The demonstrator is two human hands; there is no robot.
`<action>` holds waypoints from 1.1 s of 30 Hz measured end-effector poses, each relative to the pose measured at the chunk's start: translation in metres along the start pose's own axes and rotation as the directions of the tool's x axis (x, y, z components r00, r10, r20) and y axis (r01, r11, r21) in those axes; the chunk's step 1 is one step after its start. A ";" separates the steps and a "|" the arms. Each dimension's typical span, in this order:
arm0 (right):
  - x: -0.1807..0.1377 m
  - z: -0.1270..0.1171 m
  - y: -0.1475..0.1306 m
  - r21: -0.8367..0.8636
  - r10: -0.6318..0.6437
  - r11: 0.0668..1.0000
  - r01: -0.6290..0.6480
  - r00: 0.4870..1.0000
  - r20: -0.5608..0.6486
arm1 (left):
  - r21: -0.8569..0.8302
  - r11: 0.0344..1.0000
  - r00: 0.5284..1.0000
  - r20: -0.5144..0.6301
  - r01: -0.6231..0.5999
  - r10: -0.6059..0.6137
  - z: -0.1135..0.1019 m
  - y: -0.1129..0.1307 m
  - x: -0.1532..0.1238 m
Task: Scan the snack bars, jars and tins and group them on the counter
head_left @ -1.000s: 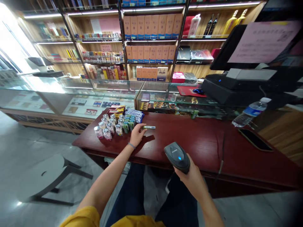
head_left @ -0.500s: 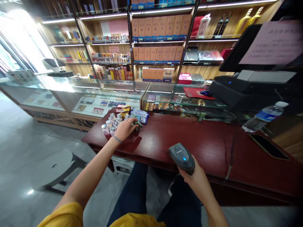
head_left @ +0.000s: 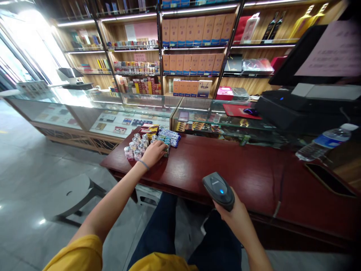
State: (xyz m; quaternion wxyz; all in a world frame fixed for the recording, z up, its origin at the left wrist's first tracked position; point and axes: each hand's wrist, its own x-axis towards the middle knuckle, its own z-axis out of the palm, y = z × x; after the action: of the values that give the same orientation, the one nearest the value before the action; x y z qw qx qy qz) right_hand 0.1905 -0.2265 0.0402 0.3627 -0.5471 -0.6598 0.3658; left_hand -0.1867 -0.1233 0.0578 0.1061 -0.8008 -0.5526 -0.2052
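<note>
My right hand (head_left: 235, 209) is wrapped around the handle of a dark grey barcode scanner (head_left: 217, 186) with a lit blue light, held up near the front edge of the table. At the left end of the table, my left hand (head_left: 155, 151) has its fingers closed over a small green pack (head_left: 166, 151), partly hidden by them. Clear jars with silver lids (head_left: 138, 145) crowd close to the left of that hand. Behind it lie blue-and-white wrapped packs (head_left: 172, 136) and yellow-and-red packs (head_left: 150, 130).
The dark red table (head_left: 194, 162) stretches across in front of me. A water bottle (head_left: 324, 143) and a phone (head_left: 329, 180) lie at its right. Glass display counters (head_left: 135, 107) stand behind, with stocked shelves beyond. A grey stool (head_left: 70, 197) is on the floor at left.
The small green pack in my left hand has come down from above the table to beside the other packs. My right hand still holds the scanner almost unmoved; the view has shifted slightly.
</note>
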 end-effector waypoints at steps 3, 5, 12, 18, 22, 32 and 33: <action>0.000 0.001 -0.002 0.009 -0.002 1.000 0.002 1.000 -0.013 | 0.007 1.000 1.000 0.001 0.003 -0.003 0.003 -0.002 -0.001; 0.000 0.001 -0.003 0.018 -0.004 1.000 0.004 1.000 -0.022 | 0.030 1.000 1.000 0.004 0.004 -0.004 0.005 -0.003 -0.001; 0.000 0.000 -0.004 0.001 0.000 1.000 0.000 1.000 -0.009 | 0.088 0.996 1.000 -0.007 0.030 -0.030 0.011 -0.003 -0.003; 0.001 -0.001 -0.001 0.002 -0.017 1.000 0.017 0.999 -0.031 | 0.108 0.993 0.999 -0.028 0.046 -0.043 0.013 -0.002 -0.003; 0.001 -0.006 0.000 0.016 -0.015 1.000 0.015 1.000 -0.023 | 0.084 0.994 0.997 -0.050 0.067 -0.063 0.010 0.003 -0.001; 0.005 -0.033 0.009 0.039 0.018 0.999 -0.015 0.998 -0.067 | -0.192 0.981 0.971 -0.239 -0.039 -0.008 0.023 0.064 0.044; 0.005 -0.037 0.010 0.042 0.025 0.999 -0.022 0.997 -0.078 | -0.230 0.971 0.969 -0.249 -0.069 0.010 0.030 0.074 0.054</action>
State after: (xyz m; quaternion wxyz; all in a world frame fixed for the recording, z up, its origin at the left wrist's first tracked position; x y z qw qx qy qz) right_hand 0.2274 -0.2172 0.0491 0.3951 -0.5611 -0.6311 0.3616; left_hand -0.0952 -0.0931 0.0589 0.0818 -0.7869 -0.4908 -0.3649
